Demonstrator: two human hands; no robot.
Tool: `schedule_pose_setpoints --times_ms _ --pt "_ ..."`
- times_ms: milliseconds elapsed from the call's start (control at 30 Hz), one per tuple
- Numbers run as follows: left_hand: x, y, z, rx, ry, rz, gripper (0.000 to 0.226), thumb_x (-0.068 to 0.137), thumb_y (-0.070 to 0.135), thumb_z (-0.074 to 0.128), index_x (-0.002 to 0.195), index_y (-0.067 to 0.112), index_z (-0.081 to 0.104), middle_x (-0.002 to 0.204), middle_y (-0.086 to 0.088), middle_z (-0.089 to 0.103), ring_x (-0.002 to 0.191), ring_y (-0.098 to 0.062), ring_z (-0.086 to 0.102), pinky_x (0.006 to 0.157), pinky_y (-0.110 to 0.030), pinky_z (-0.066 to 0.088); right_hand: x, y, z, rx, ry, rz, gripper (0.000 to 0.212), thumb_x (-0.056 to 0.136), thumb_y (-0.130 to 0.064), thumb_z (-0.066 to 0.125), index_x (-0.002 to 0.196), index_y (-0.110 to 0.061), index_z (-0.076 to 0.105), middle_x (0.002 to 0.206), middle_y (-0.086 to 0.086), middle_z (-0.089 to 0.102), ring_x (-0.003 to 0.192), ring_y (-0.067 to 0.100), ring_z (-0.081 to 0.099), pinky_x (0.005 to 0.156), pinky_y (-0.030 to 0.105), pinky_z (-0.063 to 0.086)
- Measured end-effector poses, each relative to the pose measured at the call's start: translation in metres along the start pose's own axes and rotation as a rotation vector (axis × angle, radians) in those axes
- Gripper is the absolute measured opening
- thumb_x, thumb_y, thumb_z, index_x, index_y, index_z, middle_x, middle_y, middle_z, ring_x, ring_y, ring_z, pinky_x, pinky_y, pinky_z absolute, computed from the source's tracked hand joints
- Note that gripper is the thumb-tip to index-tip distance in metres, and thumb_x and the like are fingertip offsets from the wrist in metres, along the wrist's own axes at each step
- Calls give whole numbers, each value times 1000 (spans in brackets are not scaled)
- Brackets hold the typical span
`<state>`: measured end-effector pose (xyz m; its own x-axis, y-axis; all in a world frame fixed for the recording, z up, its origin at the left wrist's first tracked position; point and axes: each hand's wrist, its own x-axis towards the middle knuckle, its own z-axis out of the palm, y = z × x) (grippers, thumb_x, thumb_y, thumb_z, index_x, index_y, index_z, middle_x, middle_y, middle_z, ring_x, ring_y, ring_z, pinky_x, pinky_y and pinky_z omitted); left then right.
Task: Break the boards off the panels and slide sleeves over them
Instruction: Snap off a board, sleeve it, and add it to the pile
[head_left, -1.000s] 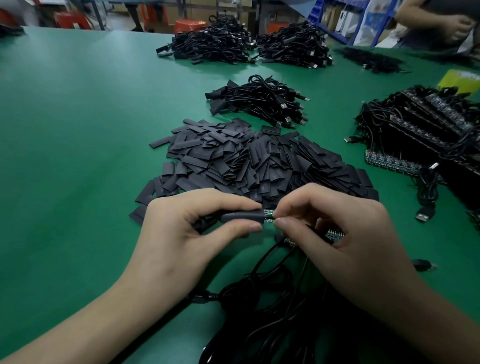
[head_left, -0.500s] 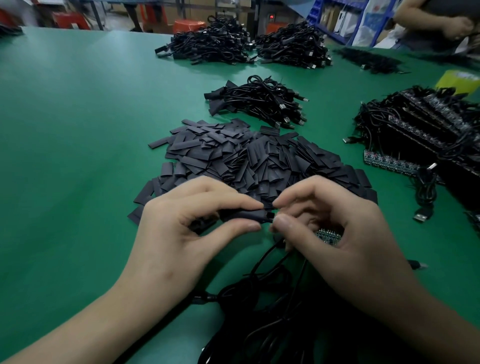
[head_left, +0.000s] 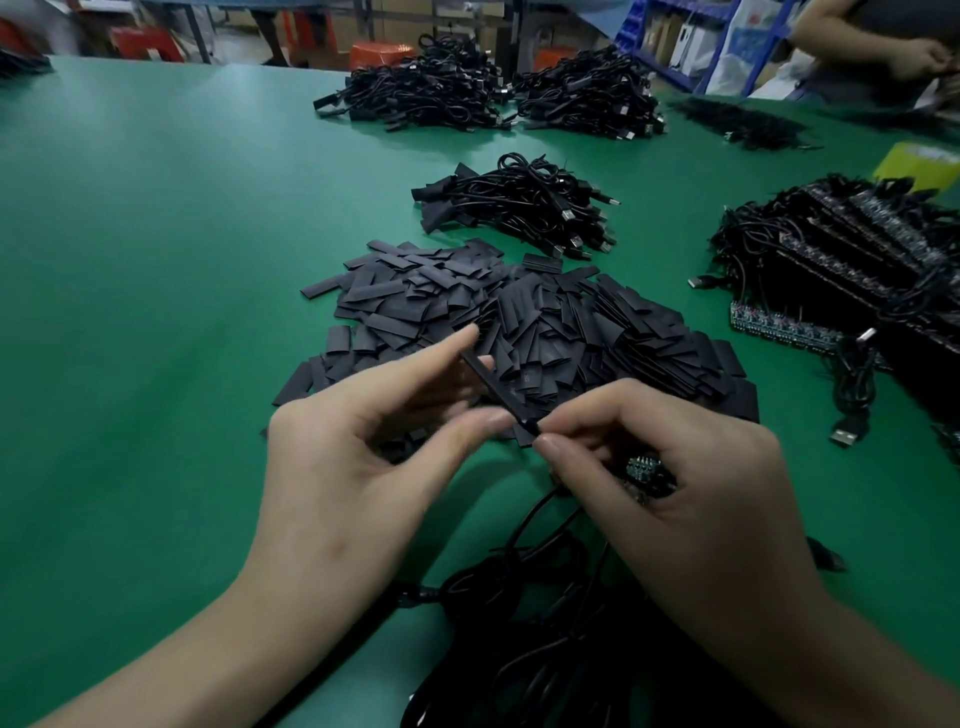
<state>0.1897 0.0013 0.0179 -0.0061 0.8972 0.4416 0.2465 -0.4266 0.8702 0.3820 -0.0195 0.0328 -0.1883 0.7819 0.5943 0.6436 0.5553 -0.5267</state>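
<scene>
Black sleeve (head_left: 493, 387) aslant between left hand (head_left: 353, 467), right hand (head_left: 701, 483)

The sleeve (head_left: 493, 387) swings from level to slanting toward the worktop's (head_left: 156, 260) far edge as the left hand (head_left: 363, 467) relaxes its pinch.
</scene>
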Motion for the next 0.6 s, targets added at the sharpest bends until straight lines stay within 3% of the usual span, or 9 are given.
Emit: schedule_pose_setpoints --times_ms 100,300,600 --pt "1 0 -2 37 -86 30 60 77 46 77 133 30 64 110 13 75 101 -11 73 95 -30 56 -1 1 0 -6 3 -2 4 92 -23 71 91 -21 74 80 -17 68 76 -1 65 63 19 50" --pt "5 -2 -6 88 -146 74 70 69 52 82 132 28 65 113 12 74 105 -12 72 98 -36 55 -1 2 -2 19 -2 -7 4 93 -23 71 91 -21 74 81 -18 68 77 -1 65 65 15 50" --pt "4 2 -8 171 -136 118 57 72 53 79 121 26 69 110 13 74 104 -10 71 94 -30 55 0 4 -5 117 -105 -49 11 96 -15 65 97 -18 75 86 -14 71 80 7 69 66 26 51"
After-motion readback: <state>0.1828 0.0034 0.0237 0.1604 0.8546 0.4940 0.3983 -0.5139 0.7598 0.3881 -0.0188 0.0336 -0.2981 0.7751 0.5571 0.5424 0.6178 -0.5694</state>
